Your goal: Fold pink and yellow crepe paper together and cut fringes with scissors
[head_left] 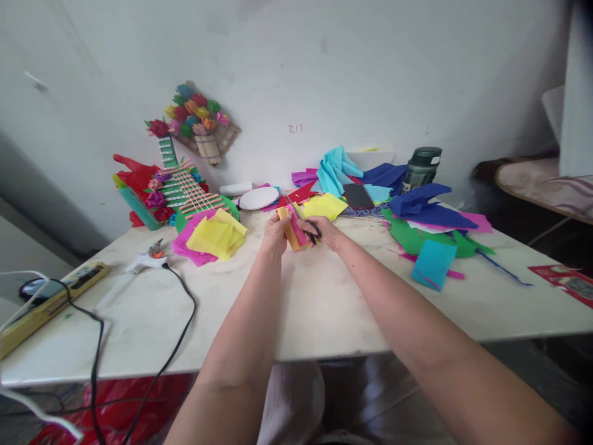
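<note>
My left hand (277, 235) is closed on a small stack of orange and pink paper (290, 230), held just above the white table. In my right hand (325, 231) is a pair of scissors (314, 230) with black handles, fingers wrapped round them. The blades point up and left, alongside the pink part of the paper; whether they touch it I cannot tell. Right behind the hands lies a yellow paper sheet (325, 206), with a dark flat phone-like slab (358, 196) beside it.
Yellow sheets (217, 235) lie on magenta paper at left, by a flower-trimmed craft (185, 191). A glue gun (148, 259) with a black cord and a power strip (55, 303) sit at the left edge. Crepe paper (430, 207) and a green flask (422, 167) stand at right.
</note>
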Action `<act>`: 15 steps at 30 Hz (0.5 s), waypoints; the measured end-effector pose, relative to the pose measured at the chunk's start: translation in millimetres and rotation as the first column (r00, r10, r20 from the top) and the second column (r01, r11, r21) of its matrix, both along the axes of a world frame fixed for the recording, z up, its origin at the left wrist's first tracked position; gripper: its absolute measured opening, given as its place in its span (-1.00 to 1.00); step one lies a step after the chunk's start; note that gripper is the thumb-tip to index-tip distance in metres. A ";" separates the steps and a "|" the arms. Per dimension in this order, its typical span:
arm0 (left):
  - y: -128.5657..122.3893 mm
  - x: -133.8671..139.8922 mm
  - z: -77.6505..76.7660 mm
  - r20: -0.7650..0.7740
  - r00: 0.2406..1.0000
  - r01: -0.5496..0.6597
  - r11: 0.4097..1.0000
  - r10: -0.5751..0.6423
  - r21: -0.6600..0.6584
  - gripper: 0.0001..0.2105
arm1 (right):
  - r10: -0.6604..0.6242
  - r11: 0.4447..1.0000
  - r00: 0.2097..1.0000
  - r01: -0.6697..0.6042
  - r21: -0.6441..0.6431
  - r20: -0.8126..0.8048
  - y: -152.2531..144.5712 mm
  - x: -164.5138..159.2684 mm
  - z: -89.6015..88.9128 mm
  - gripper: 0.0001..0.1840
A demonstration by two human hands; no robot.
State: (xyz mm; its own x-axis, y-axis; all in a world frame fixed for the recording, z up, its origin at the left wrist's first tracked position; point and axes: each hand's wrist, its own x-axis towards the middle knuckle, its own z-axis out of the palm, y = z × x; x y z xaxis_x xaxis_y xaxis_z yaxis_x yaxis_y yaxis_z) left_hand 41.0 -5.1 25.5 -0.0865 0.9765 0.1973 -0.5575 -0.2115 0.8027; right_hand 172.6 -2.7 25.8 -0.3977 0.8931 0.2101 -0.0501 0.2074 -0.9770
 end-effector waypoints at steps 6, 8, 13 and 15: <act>0.1 -0.4 -1.3 -0.038 0.999 0.012 1.000 -0.012 0.001 -0.76 | -0.009 1.000 1.000 0.009 -0.006 0.008 -0.4 1.7 0.5 -0.63; 0.1 -0.7 -1.8 -0.045 0.999 0.017 1.000 -0.017 -0.005 -0.76 | -0.007 1.000 1.000 0.007 0.005 0.003 0.0 2.3 0.2 -0.62; -0.2 -0.9 -1.8 -0.059 0.998 0.021 1.000 -0.022 -0.004 -0.75 | -0.015 1.000 1.000 0.015 0.021 -0.007 0.0 3.2 0.2 -0.61; 0.0 -0.7 -1.7 -0.063 0.998 0.020 1.000 -0.020 -0.001 -0.74 | -0.024 1.000 1.000 0.024 0.018 -0.009 -0.8 3.0 1.1 -0.61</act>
